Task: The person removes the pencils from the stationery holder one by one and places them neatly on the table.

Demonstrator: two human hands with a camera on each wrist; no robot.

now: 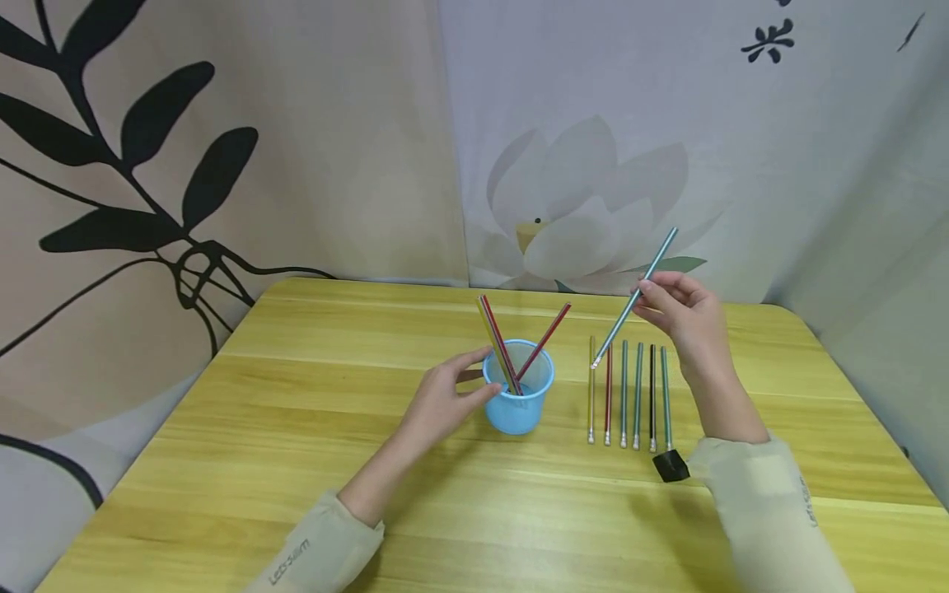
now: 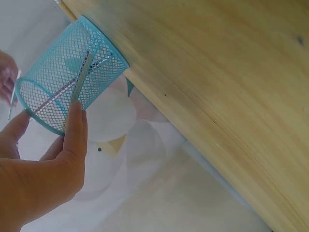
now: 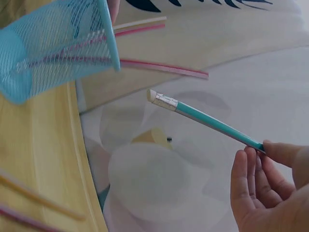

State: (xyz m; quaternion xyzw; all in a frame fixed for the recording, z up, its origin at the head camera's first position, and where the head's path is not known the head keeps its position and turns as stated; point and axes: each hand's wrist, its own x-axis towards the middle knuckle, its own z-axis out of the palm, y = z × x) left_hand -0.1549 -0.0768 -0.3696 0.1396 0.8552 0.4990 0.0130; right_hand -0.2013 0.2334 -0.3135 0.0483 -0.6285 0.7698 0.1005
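Observation:
A light-blue mesh pencil cup (image 1: 516, 412) stands upright on the table, with a yellow pencil (image 1: 489, 323) and two red pencils leaning inside it. My left hand (image 1: 450, 394) holds the cup by its near-left side, thumb and fingers around the rim; the left wrist view also shows the mesh wall (image 2: 53, 63) by the fingertips. Raised to the right of the cup, my right hand (image 1: 685, 317) pinches a teal pencil (image 1: 652, 265) between thumb and fingers. That pencil tilts, its white eraser (image 3: 151, 95) end lowest and pointing toward the cup, apart from it.
Right of the cup lies a row of several pencils, among them a yellow one (image 1: 591, 412), a red one (image 1: 608, 403) and a black one (image 1: 652, 387). A small black block (image 1: 670, 466) sits at the row's near right end. Patterned curtain (image 1: 356, 148) hangs behind the wooden table (image 1: 296, 428).

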